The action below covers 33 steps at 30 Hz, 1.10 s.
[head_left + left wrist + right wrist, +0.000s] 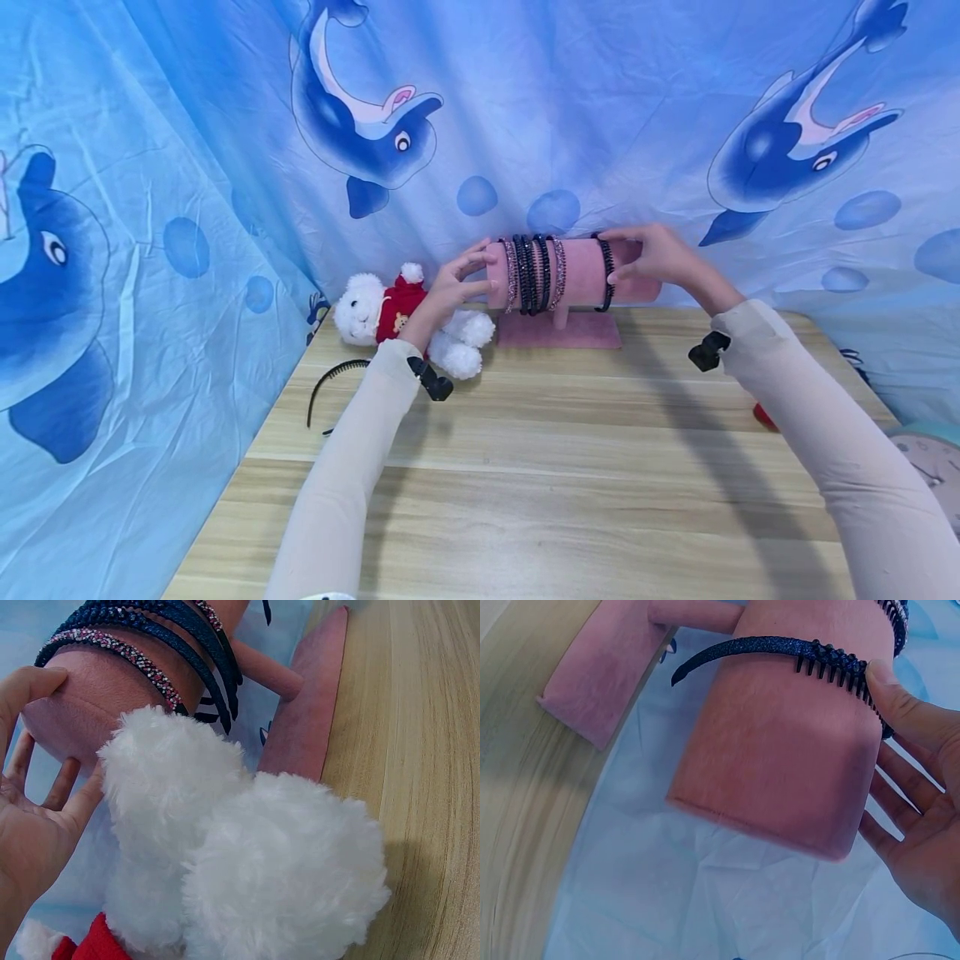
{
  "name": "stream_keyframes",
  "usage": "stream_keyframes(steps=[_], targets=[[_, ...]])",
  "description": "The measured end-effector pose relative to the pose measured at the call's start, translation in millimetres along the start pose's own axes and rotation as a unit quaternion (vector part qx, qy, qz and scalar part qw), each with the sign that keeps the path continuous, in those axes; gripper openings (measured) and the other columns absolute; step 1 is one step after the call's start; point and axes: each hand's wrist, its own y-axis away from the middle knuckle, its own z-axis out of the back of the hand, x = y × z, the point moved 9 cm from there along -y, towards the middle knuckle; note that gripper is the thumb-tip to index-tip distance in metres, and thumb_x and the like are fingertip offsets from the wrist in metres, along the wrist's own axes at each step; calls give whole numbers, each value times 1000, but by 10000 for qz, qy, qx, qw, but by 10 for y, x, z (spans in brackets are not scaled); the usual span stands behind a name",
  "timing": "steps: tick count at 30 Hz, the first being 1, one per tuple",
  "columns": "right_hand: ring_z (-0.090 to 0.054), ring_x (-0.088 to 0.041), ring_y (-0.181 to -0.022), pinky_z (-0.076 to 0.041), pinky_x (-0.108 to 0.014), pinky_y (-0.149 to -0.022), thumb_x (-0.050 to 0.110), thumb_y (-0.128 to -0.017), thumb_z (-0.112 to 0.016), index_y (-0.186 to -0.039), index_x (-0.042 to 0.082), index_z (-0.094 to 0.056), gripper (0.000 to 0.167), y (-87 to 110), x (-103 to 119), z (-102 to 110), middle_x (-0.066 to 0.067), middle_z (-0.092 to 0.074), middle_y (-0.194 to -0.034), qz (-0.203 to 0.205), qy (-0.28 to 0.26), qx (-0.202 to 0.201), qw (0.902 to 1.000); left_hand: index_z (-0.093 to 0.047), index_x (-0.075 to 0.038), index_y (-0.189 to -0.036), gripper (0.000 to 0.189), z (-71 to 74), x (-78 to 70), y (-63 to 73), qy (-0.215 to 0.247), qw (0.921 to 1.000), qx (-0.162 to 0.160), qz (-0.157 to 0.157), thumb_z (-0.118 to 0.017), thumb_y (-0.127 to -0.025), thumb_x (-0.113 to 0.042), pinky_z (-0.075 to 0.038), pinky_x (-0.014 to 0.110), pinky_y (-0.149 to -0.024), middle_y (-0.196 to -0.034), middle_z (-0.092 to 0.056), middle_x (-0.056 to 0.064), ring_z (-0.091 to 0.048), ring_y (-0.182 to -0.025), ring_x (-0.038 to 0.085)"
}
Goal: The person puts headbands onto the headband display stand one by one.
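A pink velvety headband stand has a horizontal roll point(583, 275) on a flat base point(585, 333). Several dark and glittery headbands point(534, 275) sit side by side toward the roll's left end. My left hand point(448, 290) holds that end, thumb and fingers spread around it. Apart from the group, a black toothed headband point(757, 645) goes over the right part of the roll. My right hand point(654, 254) pinches its edge; in the right wrist view the thumb rests by the teeth and the other fingers lie behind the roll.
A white plush bear point(360, 310) in a red top lies left of the stand, under my left wrist. Another toothed headband point(321, 387) rests near the table's left edge. A red object point(765, 417) and a clock point(930, 462) are at the right. Dolphin-printed cloth point(630, 108) hangs behind.
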Motion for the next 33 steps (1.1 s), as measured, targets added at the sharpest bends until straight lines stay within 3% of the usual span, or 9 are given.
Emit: stream_keyframes(steps=[7, 13, 19, 25, 33], targets=[[-46, -39, -134, -43, -56, -106, 10, -81, -85, -146, 9, -56, 71, -43, 93, -65, -23, -46, -156, 136, -64, 9, 9999, -70, -15, -121, 38, -9, 13, 1, 20, 10000, 12, 23, -73, -88, 3, -56, 31, -103, -163, -40, -11, -46, -144, 25], [-42, -42, -141, -37, -60, -115, 12, -78, -87, -145, 10, -57, 73, -89, 150, -116, -21, -49, -154, 191, 0, -30, 9998, -69, -14, -123, 39, -22, 5, 14, -12, 10000, 23, 33, -72, -88, 3, -55, 32, -105, -163, -39, -10, -45, -145, 25], [-49, -39, -133, -42, -57, -110, 13, -78, -87, -144, 9, -57, 73, -116, 239, -155, -21, -52, -152, 386, -1, -43, 9992, -66, -7, -128, 41, -34, 2, 18, 62, 9999, 18, 98, -72, -89, 4, -56, 33, -104, -164, -38, -11, -44, -146, 25], [-43, -41, -143, -34, -59, -120, 13, -77, -88, -144, 8, -57, 74, -133, 326, -182, -20, -52, -151, 522, -61, -78, 9986, -64, -3, -129, 42, -40, -13, 28, 58, 9999, 12, 103, -72, -89, 4, -56, 31, -102, -163, -39, -11, -46, -144, 24], [-37, -40, -149, -27, -58, -125, 12, -77, -88, -146, 9, -54, 78, -171, 371, -218, -17, -50, -154, 555, -123, -11, 9984, -69, -13, -122, 37, -10, -19, 20, -43, 10000, -12, 57, -72, -89, 3, -56, 34, -103, -162, -40, -11, -46, -144, 25]])
